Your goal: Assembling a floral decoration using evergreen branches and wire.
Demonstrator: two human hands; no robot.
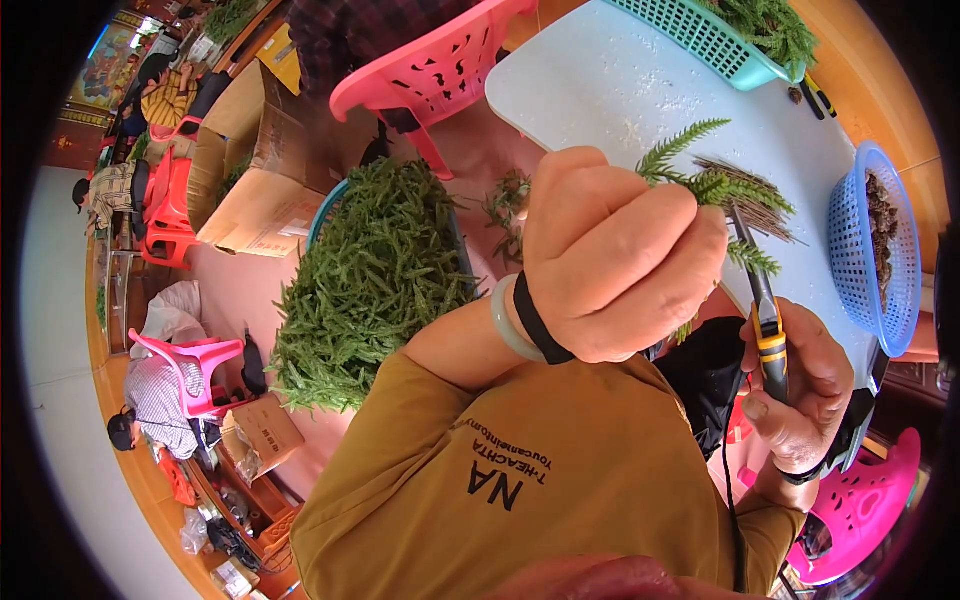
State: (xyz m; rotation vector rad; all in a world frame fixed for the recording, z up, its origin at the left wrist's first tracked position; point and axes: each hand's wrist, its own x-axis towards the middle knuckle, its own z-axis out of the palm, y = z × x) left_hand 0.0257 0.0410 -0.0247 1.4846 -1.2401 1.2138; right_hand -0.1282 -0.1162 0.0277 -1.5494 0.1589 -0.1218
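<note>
My left hand [625, 255] is closed in a fist around a green artificial pine sprig [685, 165], whose needled tips stick out past the fingers. In my right hand [805, 375] is a pair of pliers [768, 325] with black and yellow handles. The pliers' jaws point up to the sprig, right beside the left fist; whether they bite on a stem cannot be made out. Behind the sprig a bundle of thin brown stems [770, 222] lies on the pale table [570, 80]. The left fingertips are hidden from view.
A blue basket [850, 265] of brown pieces stands at right. Far off is a green basket [690, 42] of sprigs, near a black-and-yellow tool [820, 98]. Heaped greenery [375, 285] fills a tub at left, by a cardboard box [270, 170] and pink chair [430, 80]. Other people sit farther left.
</note>
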